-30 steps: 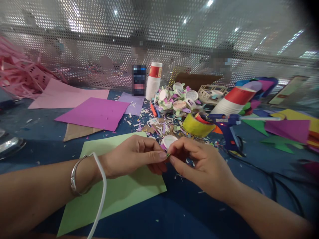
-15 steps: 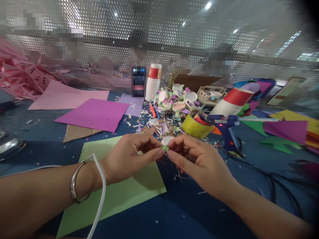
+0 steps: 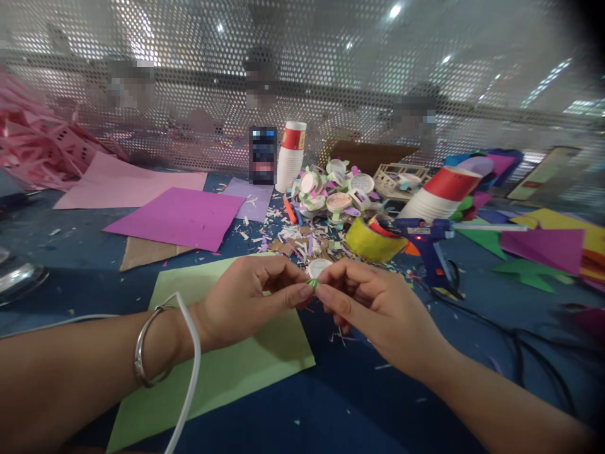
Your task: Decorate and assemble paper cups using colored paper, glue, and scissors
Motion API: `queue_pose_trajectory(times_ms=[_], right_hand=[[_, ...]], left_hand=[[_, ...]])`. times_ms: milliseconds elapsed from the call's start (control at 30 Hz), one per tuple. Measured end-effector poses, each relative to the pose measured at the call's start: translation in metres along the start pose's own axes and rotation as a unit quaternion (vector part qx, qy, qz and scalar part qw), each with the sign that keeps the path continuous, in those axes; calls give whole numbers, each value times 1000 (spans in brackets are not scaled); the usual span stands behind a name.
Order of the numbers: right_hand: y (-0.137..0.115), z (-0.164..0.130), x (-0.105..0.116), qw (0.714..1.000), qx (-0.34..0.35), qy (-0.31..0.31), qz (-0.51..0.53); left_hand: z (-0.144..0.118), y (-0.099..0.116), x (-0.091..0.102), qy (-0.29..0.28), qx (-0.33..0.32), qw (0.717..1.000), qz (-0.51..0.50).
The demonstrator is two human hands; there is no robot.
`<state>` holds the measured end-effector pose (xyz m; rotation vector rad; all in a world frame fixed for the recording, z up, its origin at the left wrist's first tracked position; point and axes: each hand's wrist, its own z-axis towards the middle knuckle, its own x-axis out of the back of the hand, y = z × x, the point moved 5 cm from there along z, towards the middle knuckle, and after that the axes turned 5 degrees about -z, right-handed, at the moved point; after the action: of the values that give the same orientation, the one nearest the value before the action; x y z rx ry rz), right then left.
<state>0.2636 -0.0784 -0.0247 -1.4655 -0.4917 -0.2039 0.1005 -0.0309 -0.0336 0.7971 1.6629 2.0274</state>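
- The left hand (image 3: 246, 299) and the right hand (image 3: 373, 309) meet fingertip to fingertip above the blue table (image 3: 359, 403), just past the right edge of the green sheet (image 3: 222, 372).
- Between them sits a small green scrap (image 3: 312, 284) — both hands pinch it, thumb against forefinger, the other fingers curled in loosely.
- The scrap is held clear of the table, at the far right corner of the green sheet.
- A white disc (image 3: 319, 267) lies just behind the scrap; whether the fingers touch it cannot be told.
- A bangle (image 3: 144, 350) rings the left wrist, and a white cable (image 3: 191, 372) loops over that wrist and runs down across the green sheet.
- Beyond the green sheet, to its far left, lies a magenta sheet (image 3: 182, 217) on top of a brown card (image 3: 142, 251); a pink sheet (image 3: 127, 183) lies farther back.
- Straight beyond the sheet's far right corner, paper cuttings (image 3: 293, 236) litter the table, with a heap of discs (image 3: 335, 189) behind them and a cup stack (image 3: 290, 156) standing upright behind that.
- To the right of the green sheet, past the hands: a yellow tape roll (image 3: 373, 239) and a blue glue gun (image 3: 428, 243) — the two just beside each other — then a tipped cup stack (image 3: 442, 192).
- Well to the right of the sheet lie coloured papers (image 3: 548, 246).
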Motion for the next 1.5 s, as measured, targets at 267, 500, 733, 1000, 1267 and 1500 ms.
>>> queue_pose_trajectory(times_ms=[267,500,733,1000,1267,1500], right_hand=[[0,1,1,1000,-5,8,6],[-1,0,2,1000,-5,10,14],[5,2,0,1000,-17,1,2],[4,0,-2,1000,-12,-4,14],[1,3,-3,1000,-12,-10,2],[0,3,-9,1000,-1,-24,-14]], left_hand=[[4,-9,-4,-19,76,984,-158],[4,-9,-3,-29,75,985,-154],[2,-11,-4,-18,81,989,-121],[0,-17,-9,-37,155,952,-263],[2,-10,-5,-8,92,982,-162],[-3,0,-1,35,-9,999,-13]])
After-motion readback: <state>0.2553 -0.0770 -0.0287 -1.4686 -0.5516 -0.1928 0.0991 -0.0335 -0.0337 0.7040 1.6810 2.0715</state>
